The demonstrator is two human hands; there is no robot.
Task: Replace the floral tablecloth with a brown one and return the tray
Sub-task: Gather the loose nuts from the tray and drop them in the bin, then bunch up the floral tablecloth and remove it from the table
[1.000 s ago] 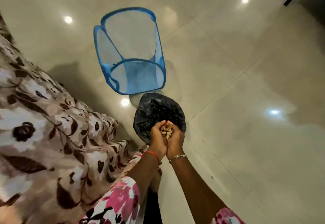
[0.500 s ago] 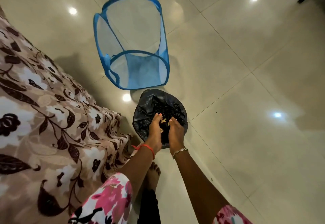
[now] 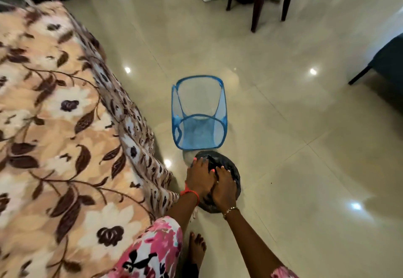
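Floral tablecloth (image 3: 65, 125): spread over table, fills left of frame, edge draping floorward.
Judged soft, limp, light, unbreakable; will bunch and slide.
Best hold: draped edge or corners, 2 hands well apart.
Left hand (image 3: 199, 178), right hand (image 3: 224, 191): lower centre, side by side, fingers flat, pressing black bin bag (image 3: 234, 176), clamped on nothing.
Blue mesh hamper (image 3: 224, 114) just above.

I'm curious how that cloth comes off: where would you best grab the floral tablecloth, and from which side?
Probably its hanging border, near the corner beside the left hand. There the floral tablecloth falls loose over the edge in folds, so fingers can pinch it coming in from the side of the open floor. The flat top gives little to gather.
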